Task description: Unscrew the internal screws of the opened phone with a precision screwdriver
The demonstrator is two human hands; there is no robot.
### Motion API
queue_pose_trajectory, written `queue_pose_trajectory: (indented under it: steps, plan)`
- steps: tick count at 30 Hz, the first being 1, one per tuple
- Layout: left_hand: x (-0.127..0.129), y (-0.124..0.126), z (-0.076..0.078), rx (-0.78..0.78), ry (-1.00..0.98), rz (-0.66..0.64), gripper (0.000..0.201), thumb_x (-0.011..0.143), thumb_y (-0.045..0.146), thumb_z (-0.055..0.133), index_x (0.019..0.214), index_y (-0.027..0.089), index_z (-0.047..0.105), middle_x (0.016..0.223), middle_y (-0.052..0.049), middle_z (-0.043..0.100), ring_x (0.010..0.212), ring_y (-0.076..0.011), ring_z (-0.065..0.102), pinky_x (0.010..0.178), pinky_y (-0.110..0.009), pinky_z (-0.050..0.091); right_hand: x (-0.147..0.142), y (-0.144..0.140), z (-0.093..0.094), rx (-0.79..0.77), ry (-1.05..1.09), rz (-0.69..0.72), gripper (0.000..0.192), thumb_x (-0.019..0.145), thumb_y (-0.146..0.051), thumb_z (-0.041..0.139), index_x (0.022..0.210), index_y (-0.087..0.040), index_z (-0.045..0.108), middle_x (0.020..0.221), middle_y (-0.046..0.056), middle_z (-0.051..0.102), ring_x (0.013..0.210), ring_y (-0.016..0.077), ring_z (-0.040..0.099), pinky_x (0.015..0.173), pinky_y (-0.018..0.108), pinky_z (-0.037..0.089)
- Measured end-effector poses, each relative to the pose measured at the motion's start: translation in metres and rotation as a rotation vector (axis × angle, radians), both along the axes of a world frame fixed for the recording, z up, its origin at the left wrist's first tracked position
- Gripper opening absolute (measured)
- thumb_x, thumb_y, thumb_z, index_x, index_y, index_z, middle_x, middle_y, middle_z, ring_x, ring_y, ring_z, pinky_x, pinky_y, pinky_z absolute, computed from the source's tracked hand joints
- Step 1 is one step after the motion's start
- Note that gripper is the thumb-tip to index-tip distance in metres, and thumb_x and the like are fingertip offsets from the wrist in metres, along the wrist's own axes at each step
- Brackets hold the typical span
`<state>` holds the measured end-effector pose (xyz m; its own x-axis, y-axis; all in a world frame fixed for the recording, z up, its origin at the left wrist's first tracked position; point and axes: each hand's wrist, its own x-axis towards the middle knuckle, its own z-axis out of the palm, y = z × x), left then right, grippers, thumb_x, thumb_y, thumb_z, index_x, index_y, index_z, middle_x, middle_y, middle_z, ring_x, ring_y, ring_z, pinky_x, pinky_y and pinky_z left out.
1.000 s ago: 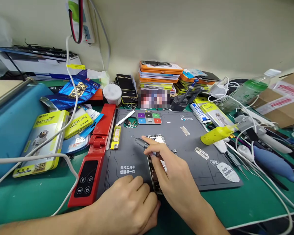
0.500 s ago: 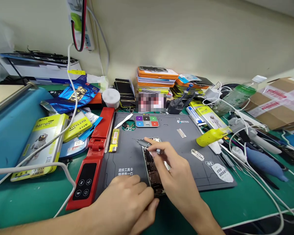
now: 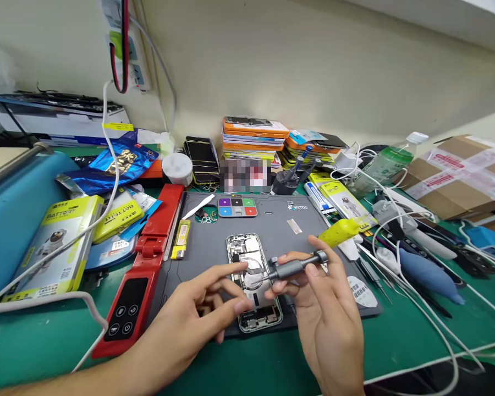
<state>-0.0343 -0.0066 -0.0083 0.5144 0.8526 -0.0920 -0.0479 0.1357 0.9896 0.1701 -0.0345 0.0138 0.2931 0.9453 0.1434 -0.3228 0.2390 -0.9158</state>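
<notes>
An opened phone [image 3: 241, 254] lies on the dark grey mat [image 3: 202, 236], its silver inner parts showing. My right hand [image 3: 324, 297] grips a grey screwdriver [image 3: 291, 268] between thumb and fingers, above the phone's right side. The screwdriver's thin tip points left over the phone. My left hand [image 3: 206, 308] hovers at the phone's left edge, thumb and index finger apart, with nothing visible between them. Its fingers cover part of the phone's lower left.
A yellow-wrapped strip [image 3: 181, 240], a white stick [image 3: 200, 205] and a coloured screw tray [image 3: 237, 207] lie on the mat. A red folding device [image 3: 144, 269] stands left. Right are a yellow bottle [image 3: 340, 231], cables and a blue tool [image 3: 431, 275]. Boxes [image 3: 253, 135] are stacked behind.
The phone, tilted up under both hands before, now lies flat and more exposed. My left hand has opened from a closed pose. My right hand has turned palm up with the screwdriver.
</notes>
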Motion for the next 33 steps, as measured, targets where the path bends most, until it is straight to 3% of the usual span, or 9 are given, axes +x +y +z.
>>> queue_pose_trajectory:
  steps: [2,7,12,18,21,25,33]
  plan:
    - [0.0003,-0.0008,0.0021,-0.010,0.033,-0.023,0.045,0.098,0.036,0.078,0.142,0.030,0.072,0.105,-0.005,0.082,0.061,-0.0089,0.062,0.059,-0.019,0.052,-0.0017,-0.0012,0.0006,-0.002,-0.007,0.028,0.030,0.111,-0.031,0.054,0.141,-0.030,0.057,0.106,0.003,0.079,0.068,0.0145,0.079,0.064,0.030,0.071]
    - [0.0003,-0.0015,0.0096,-0.034,0.102,-0.029,0.027,0.096,0.033,0.077,0.121,0.028,0.086,0.077,-0.001,0.080,0.060,-0.0115,0.064,0.051,-0.017,0.045,-0.0058,-0.0034,0.0006,-0.032,-0.099,0.048,0.045,0.105,-0.027,0.068,0.148,-0.033,0.055,0.105,0.000,0.077,0.066,0.0108,0.076,0.067,0.024,0.070]
    - [-0.0004,-0.0036,0.0100,-0.099,0.077,0.002,0.022,0.094,0.035,0.080,0.111,0.025,0.090,0.088,-0.006,0.084,0.062,-0.0122,0.070,0.049,-0.014,0.046,-0.0081,-0.0050,-0.0004,-0.023,-0.132,0.078,0.047,0.105,-0.023,0.068,0.148,-0.036,0.055,0.108,0.000,0.077,0.070,0.0095,0.077,0.070,0.021,0.070]
    - [-0.0015,-0.0062,0.0052,-0.039,0.012,0.008,0.018,0.100,0.032,0.074,0.105,0.027,0.091,0.090,-0.007,0.086,0.058,-0.0107,0.071,0.048,-0.013,0.048,-0.0065,-0.0066,-0.0005,-0.008,-0.145,0.108,0.046,0.106,-0.023,0.066,0.148,-0.035,0.055,0.108,0.001,0.076,0.066,0.0108,0.077,0.066,0.023,0.070]
    - [-0.0022,-0.0062,0.0046,-0.012,-0.004,-0.002,0.018,0.100,0.029,0.074,0.108,0.029,0.091,0.098,-0.008,0.087,0.059,-0.0126,0.074,0.048,-0.015,0.051,-0.0045,-0.0076,-0.0027,-0.027,-0.127,0.124,0.046,0.106,-0.024,0.065,0.149,-0.034,0.054,0.108,0.003,0.076,0.067,0.0127,0.077,0.066,0.026,0.071]
    - [-0.0029,-0.0047,0.0073,0.022,-0.013,-0.019,0.023,0.099,0.025,0.075,0.114,0.035,0.089,0.093,-0.006,0.087,0.058,-0.0121,0.075,0.049,-0.014,0.052,-0.0023,-0.0085,-0.0038,-0.056,-0.098,0.153,0.046,0.107,-0.026,0.065,0.150,-0.034,0.052,0.109,0.003,0.076,0.068,0.0138,0.078,0.067,0.028,0.072]
    - [-0.0035,-0.0052,0.0079,0.048,-0.035,-0.025,0.029,0.101,0.020,0.073,0.119,0.038,0.087,0.097,-0.006,0.088,0.060,-0.0121,0.076,0.050,-0.014,0.052,-0.0001,-0.0071,-0.0043,-0.063,-0.057,0.174,0.046,0.107,-0.026,0.064,0.151,-0.036,0.053,0.109,0.002,0.076,0.072,0.0119,0.077,0.069,0.024,0.070]
